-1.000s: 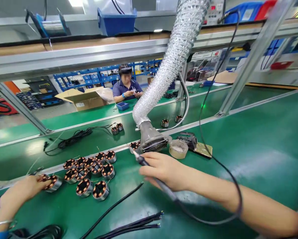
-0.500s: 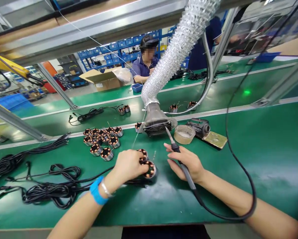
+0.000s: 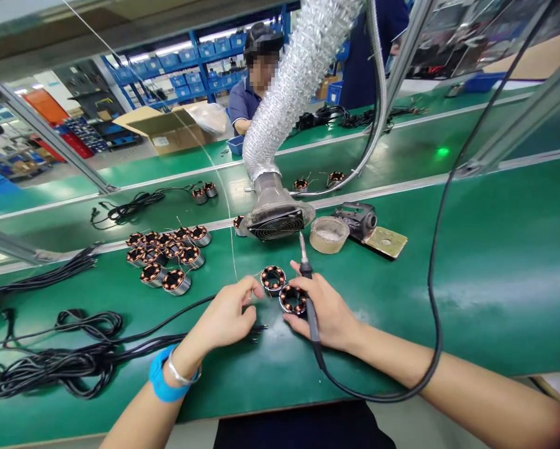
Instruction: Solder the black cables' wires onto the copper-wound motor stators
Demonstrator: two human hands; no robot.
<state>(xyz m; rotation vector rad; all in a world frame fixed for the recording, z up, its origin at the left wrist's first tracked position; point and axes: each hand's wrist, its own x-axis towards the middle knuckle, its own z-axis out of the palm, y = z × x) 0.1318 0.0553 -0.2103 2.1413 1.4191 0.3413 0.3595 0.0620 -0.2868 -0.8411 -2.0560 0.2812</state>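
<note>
My right hand [image 3: 331, 308] is closed on a soldering iron [image 3: 312, 312], its tip pointing up and away from me. Fingers of that hand also touch the near copper-wound stator [image 3: 292, 300], partly covering it. A second stator [image 3: 273, 279] stands right beside it on the bench. Just left of the pair is my left hand [image 3: 231, 312], thumb and forefinger apart, fingertips close to the second stator. A thin wire [image 3: 234, 249] hangs down behind the left hand; where it ends is hidden. Black cable ends [image 3: 260, 330] lie below the left thumb.
A fume extractor nozzle [image 3: 280, 218] on a silver duct [image 3: 299, 81] hangs beyond my hands. A round tub [image 3: 329, 236] and an iron stand [image 3: 385, 242] sit to its right. Several stators [image 3: 174, 282] and black cables [image 3: 69, 368] lie left. A co-worker [image 3: 247, 100] sits opposite.
My left hand has let go of the stators and drawn slightly back left. My right hand has come in with the soldering iron and touches the near stator. The view has shifted.
</note>
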